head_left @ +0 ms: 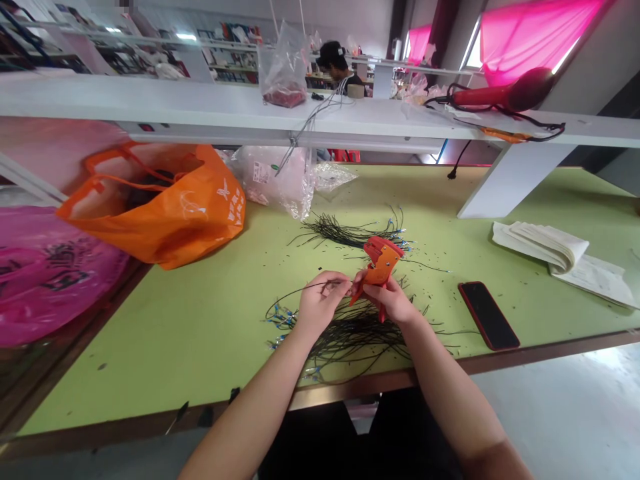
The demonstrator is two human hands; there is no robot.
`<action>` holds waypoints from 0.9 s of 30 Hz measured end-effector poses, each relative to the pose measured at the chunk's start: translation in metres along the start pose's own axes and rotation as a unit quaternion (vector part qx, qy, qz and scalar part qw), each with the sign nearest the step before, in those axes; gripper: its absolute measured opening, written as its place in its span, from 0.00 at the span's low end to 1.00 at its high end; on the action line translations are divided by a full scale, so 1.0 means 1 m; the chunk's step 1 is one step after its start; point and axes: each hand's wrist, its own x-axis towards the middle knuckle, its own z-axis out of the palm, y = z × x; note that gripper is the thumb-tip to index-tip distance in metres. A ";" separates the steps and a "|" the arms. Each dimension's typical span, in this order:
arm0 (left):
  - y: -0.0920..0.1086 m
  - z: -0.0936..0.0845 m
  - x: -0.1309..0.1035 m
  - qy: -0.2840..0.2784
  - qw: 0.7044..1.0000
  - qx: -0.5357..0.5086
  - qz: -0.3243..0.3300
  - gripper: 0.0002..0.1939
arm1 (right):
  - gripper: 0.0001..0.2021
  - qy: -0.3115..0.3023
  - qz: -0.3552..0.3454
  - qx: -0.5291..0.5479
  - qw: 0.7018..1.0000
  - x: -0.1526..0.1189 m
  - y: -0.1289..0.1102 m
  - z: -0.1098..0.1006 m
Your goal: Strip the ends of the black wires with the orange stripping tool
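Head view: my left hand (320,307) pinches one black wire (287,294), close beside the red-and-orange hand tool (381,265) gripped in my right hand (397,303). I judge this single-wire handling, calling for steady fingers. Loose wires (357,333) lie beneath both hands on the tabletop (165,340). Farther left, an orange bag (200,220) holds something dark (145,190).

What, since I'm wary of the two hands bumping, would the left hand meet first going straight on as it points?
Probably the right hand, gripping the red-and-orange wire stripper just beyond the left hand's fingertips. Depth is unclear in this view, so the stripper's handle might come first.
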 end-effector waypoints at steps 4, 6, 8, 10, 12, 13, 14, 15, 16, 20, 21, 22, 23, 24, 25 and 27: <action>0.005 -0.003 0.002 0.022 0.998 0.051 0.037 0.17 | 0.15 -0.022 0.013 0.011 1.000 -0.003 -0.007 -0.002; 0.007 -0.008 0.005 0.073 0.996 0.008 0.046 0.19 | 0.17 -0.035 0.022 0.031 0.999 -0.006 -0.013 -0.006; 0.009 -0.013 0.009 0.122 0.989 -0.068 0.047 0.21 | 0.18 -0.049 0.030 0.054 0.997 -0.008 -0.018 -0.010; 0.012 -0.016 0.011 0.142 0.981 -0.125 0.046 0.22 | 0.18 -0.084 0.058 0.076 0.992 -0.010 -0.020 -0.015; 0.014 -0.016 0.010 0.136 0.979 -0.148 0.041 0.23 | 0.19 -0.133 0.100 0.091 0.982 -0.011 -0.019 -0.017; 0.015 -0.014 0.009 0.129 0.979 -0.151 0.039 0.23 | 0.20 -0.157 0.122 0.093 0.976 -0.012 -0.017 -0.016; 0.017 -0.013 0.007 0.122 0.981 -0.149 0.038 0.23 | 0.20 -0.179 0.141 0.093 0.969 -0.012 -0.016 -0.016; 0.018 -0.011 0.005 0.118 0.982 -0.144 0.039 0.23 | 0.20 -0.198 0.156 0.091 0.963 -0.012 -0.014 -0.014; 0.019 -0.010 0.002 0.116 0.983 -0.136 0.042 0.22 | 0.20 -0.214 0.169 0.091 0.958 -0.013 -0.012 -0.013; 0.022 -0.005 -0.004 0.111 0.985 -0.114 0.061 0.21 | 0.19 -0.233 0.188 0.109 0.948 -0.012 -0.007 -0.009; 0.023 -0.004 -0.004 0.106 0.986 -0.113 0.063 0.21 | 0.19 -0.230 0.189 0.115 0.948 -0.012 -0.006 -0.009; 0.023 -0.004 -0.005 0.099 0.987 -0.113 0.064 0.21 | 0.19 -0.227 0.190 0.120 0.948 -0.011 -0.005 -0.009; 0.024 -0.003 -0.005 0.093 0.987 -0.112 0.063 0.21 | 0.19 -0.222 0.190 0.123 0.948 -0.011 -0.004 -0.009; 0.024 -0.003 -0.005 0.088 0.988 -0.111 0.061 0.21 | 0.19 -0.219 0.189 0.125 0.949 -0.011 -0.003 -0.009; 0.023 -0.002 -0.005 0.085 0.989 -0.108 0.060 0.20 | 0.19 -0.215 0.189 0.125 0.950 -0.011 -0.003 -0.009; 0.022 -0.002 -0.005 0.085 0.989 -0.102 0.062 0.20 | 0.19 -0.209 0.187 0.122 0.952 -0.012 -0.002 -0.009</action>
